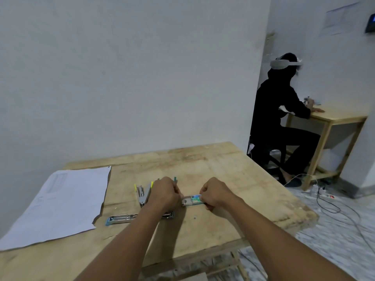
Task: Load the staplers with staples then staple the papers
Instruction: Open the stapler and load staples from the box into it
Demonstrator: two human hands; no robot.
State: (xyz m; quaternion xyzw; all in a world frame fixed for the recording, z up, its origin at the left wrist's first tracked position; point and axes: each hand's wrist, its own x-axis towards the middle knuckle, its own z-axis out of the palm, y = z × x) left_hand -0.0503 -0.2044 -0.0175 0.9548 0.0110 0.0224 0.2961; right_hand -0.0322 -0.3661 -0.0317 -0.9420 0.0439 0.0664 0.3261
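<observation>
Green stapler [187,202] is laid opened mid-table on the wooden table [223,179], between both hands. Its raised arm is gripped by the curled left hand [165,192] and its flat tray end is pinched by the right hand [213,194]. Yellow stapler [143,194] is stood opened just left of the left hand, blue stapler [121,218] is laid flat nearer the front edge, partly hidden by the left forearm, and papers [60,199] are placed at the table's left

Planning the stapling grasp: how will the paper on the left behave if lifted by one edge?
Likely floppy: the paper lies thin and flat on the table. Probably light, sliding easily on wood. Its ragged right edge suggests easy tearing.
</observation>
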